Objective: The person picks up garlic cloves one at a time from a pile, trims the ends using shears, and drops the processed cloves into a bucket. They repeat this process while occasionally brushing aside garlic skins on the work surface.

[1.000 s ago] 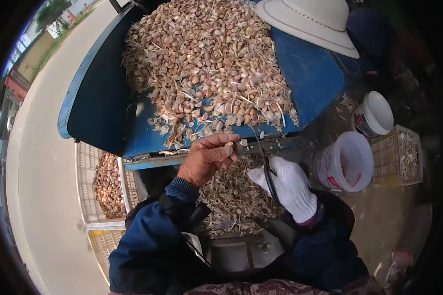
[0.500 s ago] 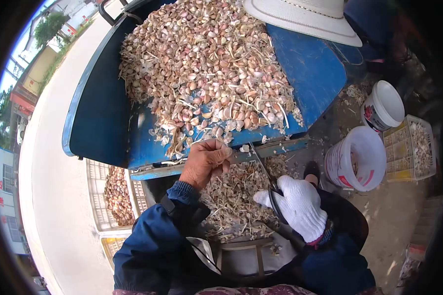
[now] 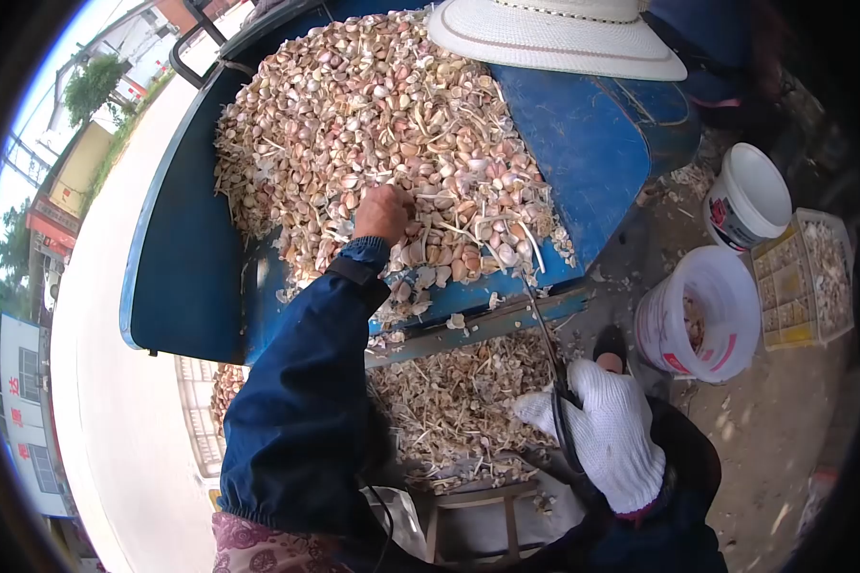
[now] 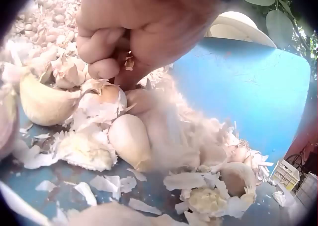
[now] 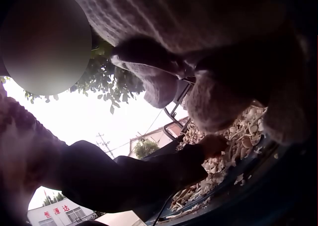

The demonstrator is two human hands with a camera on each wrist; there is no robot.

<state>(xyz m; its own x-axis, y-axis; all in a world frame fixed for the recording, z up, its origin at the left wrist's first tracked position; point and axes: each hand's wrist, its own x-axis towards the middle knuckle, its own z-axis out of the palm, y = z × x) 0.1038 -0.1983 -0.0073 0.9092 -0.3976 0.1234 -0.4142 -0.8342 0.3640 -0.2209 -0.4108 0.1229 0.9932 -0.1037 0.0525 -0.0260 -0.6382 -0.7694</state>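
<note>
blue cart bed (image 3: 592, 143) heaped with garlic (image 3: 373, 105), cloves and dry stalks spilling to its lower lip. left hand (image 3: 384, 212), bare, reaching up into the near side of the heap, fingers (image 4: 99, 45) curled down among the cloves, seemingly pinching at one; which clove, cannot tell. right hand (image 3: 607, 430) in a white knit glove, low and well apart from the left, closed round the black handles of scissors (image 3: 549, 368), blades pointing up toward the cart's edge. below the cart, a pile of cut stalks and skins (image 3: 459, 401). to the right, two white buckets: the nearer bucket (image 3: 702, 310) with a few cloves inside, the farther bucket (image 3: 750, 196) too washed out to read its contents. beside them a yellow crate (image 3: 803, 277) holding pale garlic scraps. under the cart's left side, a white crate (image 3: 205, 401) with garlic. straw hat (image 3: 554, 33) at the top edge.
</note>
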